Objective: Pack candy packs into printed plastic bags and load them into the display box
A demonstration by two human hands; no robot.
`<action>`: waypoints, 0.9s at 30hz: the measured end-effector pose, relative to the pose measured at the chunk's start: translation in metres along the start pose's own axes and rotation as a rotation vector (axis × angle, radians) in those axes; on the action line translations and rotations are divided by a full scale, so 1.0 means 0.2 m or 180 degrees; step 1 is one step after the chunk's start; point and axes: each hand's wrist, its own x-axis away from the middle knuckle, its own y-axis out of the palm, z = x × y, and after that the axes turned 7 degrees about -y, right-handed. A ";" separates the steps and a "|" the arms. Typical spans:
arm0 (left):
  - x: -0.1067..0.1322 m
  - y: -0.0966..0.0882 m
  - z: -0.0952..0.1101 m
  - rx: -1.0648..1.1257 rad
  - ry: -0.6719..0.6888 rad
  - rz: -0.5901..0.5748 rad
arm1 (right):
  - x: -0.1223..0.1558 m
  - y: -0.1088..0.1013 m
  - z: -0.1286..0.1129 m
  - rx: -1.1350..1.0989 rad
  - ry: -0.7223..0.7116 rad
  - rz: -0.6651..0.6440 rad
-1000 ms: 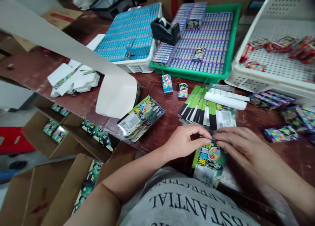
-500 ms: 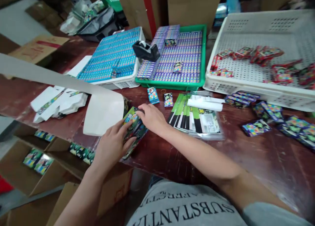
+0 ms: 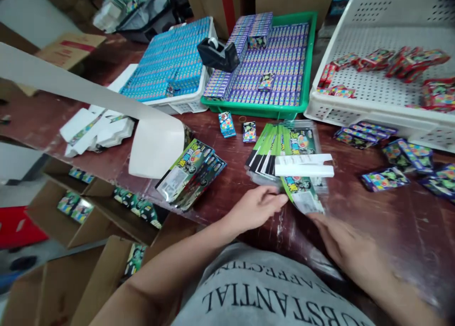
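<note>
A printed green-and-black plastic pouch lies at the lower end of a fanned stack of pouches. My left hand has its thumb and curled fingers closed at the pouch's left edge. At its lower right corner, my right hand pinches the edge, somewhat blurred by motion. Two folded white card strips rest across the stack, over the pouch's upper part. To the left, a small pile of filled pouches lies untouched at the table edge.
Behind stand a blue-filled crate, a green tray of purple boxes with a tape dispenser, and a white basket of red packs. Purple packs lie right, white cards left. Open cartons stand below.
Both hands have left the pile of filled pouches and moved right to the fanned stack. The white strips now lie lower across it, and a pouch's lower end is held. The view has shifted.
</note>
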 end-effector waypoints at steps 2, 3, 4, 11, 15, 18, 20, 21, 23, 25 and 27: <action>-0.11 0.07 -0.01 0.0245 0.0069 -0.0088 | -0.06 -0.02 -0.09 -0.0468 0.0045 0.0229; -0.15 0.08 0.00 0.0157 0.0211 0.0015 | -0.10 -0.03 -0.12 -0.0685 -0.0001 0.0292; -0.18 0.08 0.01 -0.0008 0.0350 0.0137 | -0.13 -0.03 -0.13 -0.0892 -0.0059 0.0303; -0.16 -0.05 0.12 -0.0709 0.0585 0.0214 | -0.40 -0.07 0.06 -0.1221 0.0150 0.0117; -0.08 -0.09 0.08 -0.0946 0.0546 0.0279 | -0.54 -0.04 0.09 -0.0705 0.0062 0.0264; -0.02 -0.08 0.03 -0.0929 0.0368 0.0364 | -0.59 -0.06 0.05 -0.0685 0.0262 0.0009; 0.00 -0.07 0.00 -0.0984 0.0295 0.0475 | -0.60 -0.11 0.05 -0.0804 0.0331 -0.0410; 0.01 -0.07 -0.01 -0.1010 0.0290 0.0547 | -0.60 -0.14 0.06 -0.0886 0.0290 -0.0628; 0.01 -0.06 -0.01 -0.0945 0.0339 0.0665 | -0.59 -0.19 0.09 -0.1082 0.0126 -0.0776; 0.01 -0.05 0.01 -0.0641 0.0439 0.0726 | -0.57 -0.22 0.10 -0.1167 0.0180 -0.0316; 0.00 -0.04 0.03 -0.0183 0.0572 0.0757 | -0.55 -0.19 0.07 -0.1150 0.0572 0.0317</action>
